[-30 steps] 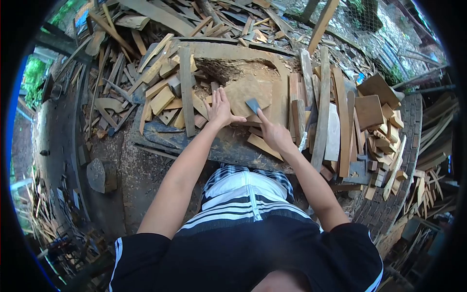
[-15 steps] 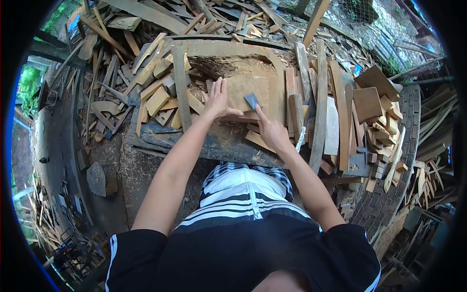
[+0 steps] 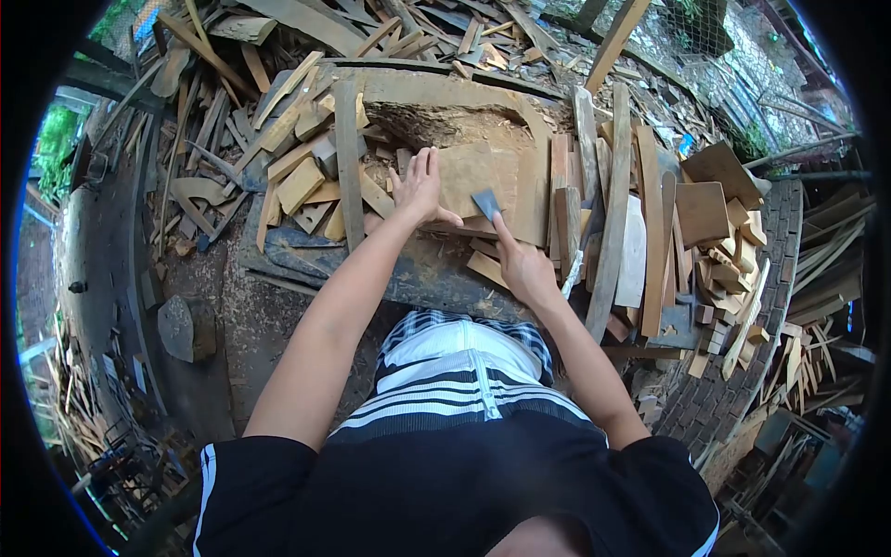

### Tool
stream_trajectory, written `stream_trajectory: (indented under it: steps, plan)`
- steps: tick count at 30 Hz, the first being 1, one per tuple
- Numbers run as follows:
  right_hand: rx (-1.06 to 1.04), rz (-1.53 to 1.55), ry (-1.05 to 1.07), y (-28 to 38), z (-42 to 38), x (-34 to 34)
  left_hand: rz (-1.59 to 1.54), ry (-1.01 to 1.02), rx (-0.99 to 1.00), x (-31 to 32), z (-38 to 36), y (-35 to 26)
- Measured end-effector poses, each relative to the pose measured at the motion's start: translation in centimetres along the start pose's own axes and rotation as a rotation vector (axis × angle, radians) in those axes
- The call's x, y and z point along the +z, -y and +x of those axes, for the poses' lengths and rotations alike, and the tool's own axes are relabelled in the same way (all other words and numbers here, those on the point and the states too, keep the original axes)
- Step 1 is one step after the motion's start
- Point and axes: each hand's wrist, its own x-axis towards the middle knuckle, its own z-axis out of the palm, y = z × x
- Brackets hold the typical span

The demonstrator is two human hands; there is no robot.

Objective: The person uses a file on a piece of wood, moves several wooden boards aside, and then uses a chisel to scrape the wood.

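Note:
A flat, light-brown wooden board (image 3: pixel 469 172) lies on a larger, worn wooden slab (image 3: pixel 531 209) on the workbench. My left hand (image 3: pixel 420 193) is at the board's left edge, with its fingers stretched out and its thumb pointing right along the near edge. In my right hand (image 3: pixel 526 267) is a flat grey scraper-like blade (image 3: pixel 485 203), with my index finger reaching up against it. The blade is over the board's near right part. Its lower end and any handle are hidden by my fingers.
Cut wood blocks (image 3: pixel 302 184) are heaped left of the slab. Long upright boards (image 3: pixel 613 204) and square brown panels (image 3: pixel 703 212) stand to the right. Scrap wood (image 3: pixel 371 28) piles up behind the bench, and a log stump (image 3: pixel 188 328) stands on the ground at left.
The grey blade has shifted slightly toward me and changed its angle, with my right hand moving along. My left hand stays at the board's left edge. The whole view has shifted a little.

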Motion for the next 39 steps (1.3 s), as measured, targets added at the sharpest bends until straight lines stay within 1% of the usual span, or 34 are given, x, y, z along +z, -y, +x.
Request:
stream_trajectory:
  steps: [2, 4, 5, 8, 9, 11, 14, 17, 18, 19, 21, 22, 24, 27, 31, 34, 38, 39]
  plan:
    - [-0.043, -0.009, -0.131, 0.2, 4.2, 0.5, 0.005, 0.028, -0.006, -0.2, 0.0, -0.6]
    - [-0.034, -0.01, -0.144, 0.7, 7.9, 0.6, 0.062, 0.092, -0.055, -0.8, 0.1, -1.0]
    - [-0.028, -0.008, -0.16, 1.0, 8.9, 0.6, 0.064, 0.089, -0.056, -0.9, 0.1, -1.1]
    - [0.0, -0.024, -0.141, 0.8, 6.7, 0.4, 0.09, 0.091, -0.065, -1.1, 0.1, -1.3]
    - [-0.008, -0.03, -0.141, 0.7, 4.9, 0.1, 0.085, 0.079, -0.057, -1.1, -0.1, -1.2]
    - [0.07, -0.012, -0.016, 0.4, 0.6, -0.6, 0.066, 0.068, -0.065, -0.7, -0.1, -1.2]
    - [0.052, 0.024, 0.0, -0.3, -0.6, -0.3, 0.093, 0.036, -0.038, -0.1, 0.2, -1.3]
    - [0.089, 0.055, -0.062, 0.8, 5.0, -0.5, 0.115, 0.04, -0.022, -0.2, 0.7, -1.5]
    - [0.087, 0.065, -0.093, 0.8, 6.8, -0.4, 0.118, 0.076, -0.044, -0.5, 0.8, -1.7]
    - [0.09, 0.071, -0.091, 0.6, 8.0, -0.2, 0.122, 0.113, -0.067, -0.6, 0.6, -1.7]
    - [0.063, 0.061, -0.131, 0.4, 9.6, 0.1, 0.13, 0.112, -0.057, -0.4, 0.3, -1.5]
    - [0.062, 0.06, -0.139, 0.7, 8.9, -0.6, 0.129, 0.102, -0.048, -0.7, 0.5, -1.5]
    - [0.133, 0.071, -0.038, 0.9, 5.5, -1.3, 0.121, 0.089, -0.042, -0.8, 0.4, -1.7]
    - [0.159, 0.11, 0.002, 0.0, 1.3, -0.8, 0.095, 0.069, -0.044, -0.5, 0.3, -1.2]
    - [0.161, 0.142, 0.008, -0.8, 5.3, -1.5, 0.087, 0.055, -0.008, 0.0, 0.5, -1.0]
    - [0.086, 0.215, -0.075, -0.7, 9.4, -1.4, 0.074, 0.063, -0.051, -0.2, 0.5, -1.6]
    - [0.103, 0.204, -0.063, -0.3, 5.2, -1.6, 0.1, 0.078, -0.06, -0.6, 0.7, -1.8]
    - [0.132, 0.205, -0.011, -0.3, 3.7, -1.6, 0.091, 0.064, -0.05, -0.1, 0.8, -1.6]
